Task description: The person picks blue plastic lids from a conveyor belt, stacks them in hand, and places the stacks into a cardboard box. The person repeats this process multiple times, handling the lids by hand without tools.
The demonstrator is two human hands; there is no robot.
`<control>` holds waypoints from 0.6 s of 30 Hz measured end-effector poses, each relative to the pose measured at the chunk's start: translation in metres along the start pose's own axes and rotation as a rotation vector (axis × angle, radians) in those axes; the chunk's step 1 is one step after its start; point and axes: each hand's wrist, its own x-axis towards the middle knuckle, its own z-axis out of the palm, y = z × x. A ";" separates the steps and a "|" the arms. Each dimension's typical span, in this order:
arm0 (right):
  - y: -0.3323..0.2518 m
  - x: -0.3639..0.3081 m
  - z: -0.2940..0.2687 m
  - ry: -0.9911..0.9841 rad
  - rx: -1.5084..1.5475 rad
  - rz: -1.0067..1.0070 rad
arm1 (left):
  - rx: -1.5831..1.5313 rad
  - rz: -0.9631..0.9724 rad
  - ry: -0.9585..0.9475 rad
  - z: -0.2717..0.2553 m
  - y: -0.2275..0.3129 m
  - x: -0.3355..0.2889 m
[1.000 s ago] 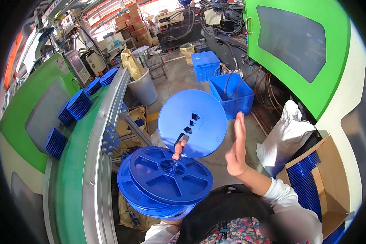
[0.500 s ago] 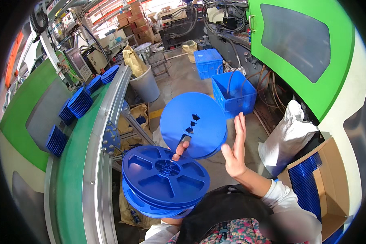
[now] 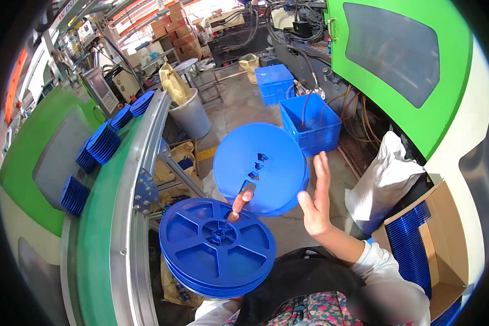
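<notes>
My left hand supports a stack of blue plastic reel flanges in front of me; the palm is hidden beneath, and fingertips show at the far rim. The top flange of this stack has a round hub and wide recessed windows. Just beyond it, a second group of blue flanges leans with its smooth round face toward me. Those fingertips overlap the lower slot of that face. My right hand is open, fingers stretched upward and thumb apart, beside the right rim of the leaning flanges, holding nothing.
A green conveyor belt on the left carries several stacks of blue flanges. On the right stand a carton of blue flanges and a white sack. Ahead are blue crates, a pale bin and a green machine door.
The flanges in the near stack have come closer together, and that stack sits slightly lower and farther left. My right hand stays open beside the leaning group.
</notes>
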 end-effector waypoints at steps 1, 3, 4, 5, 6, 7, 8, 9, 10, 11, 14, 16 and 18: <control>0.007 -0.002 0.005 -0.033 0.021 0.034 | -0.002 -0.006 -0.006 0.000 -0.001 0.003; 0.003 0.000 0.011 -0.021 0.068 0.089 | 0.007 -0.008 0.002 -0.003 -0.002 0.002; -0.004 0.001 0.007 -0.011 -0.047 -0.007 | 0.011 -0.010 0.005 -0.004 -0.003 0.002; -0.014 0.002 0.003 -0.003 -0.160 -0.102 | 0.013 -0.011 0.012 -0.006 -0.003 0.000; -0.021 0.000 0.005 0.036 -0.129 -0.314 | 0.020 -0.011 0.017 -0.008 -0.002 -0.001; -0.021 0.001 0.003 -0.071 -0.198 -0.590 | 0.024 -0.007 0.024 -0.009 -0.001 -0.003; -0.027 0.003 0.005 -0.104 -0.180 -0.798 | 0.021 -0.020 0.018 -0.012 -0.004 0.000; -0.031 0.006 0.007 -0.139 -0.160 -1.006 | 0.020 -0.026 0.010 -0.014 -0.006 0.003; -0.020 0.005 0.008 -0.147 -0.037 -1.012 | 0.011 -0.036 0.008 -0.017 -0.011 0.006; -0.011 -0.002 0.009 -0.096 0.017 -0.754 | 0.021 -0.035 0.011 -0.019 -0.011 0.006; 0.005 -0.005 0.010 0.068 0.230 -0.170 | 0.042 -0.023 0.017 -0.018 -0.006 0.009; 0.009 -0.003 0.011 0.189 0.408 0.169 | 0.037 -0.038 -0.010 -0.021 -0.012 0.020; 0.016 -0.002 0.006 0.122 0.634 0.254 | 0.041 -0.046 -0.024 -0.022 -0.014 0.026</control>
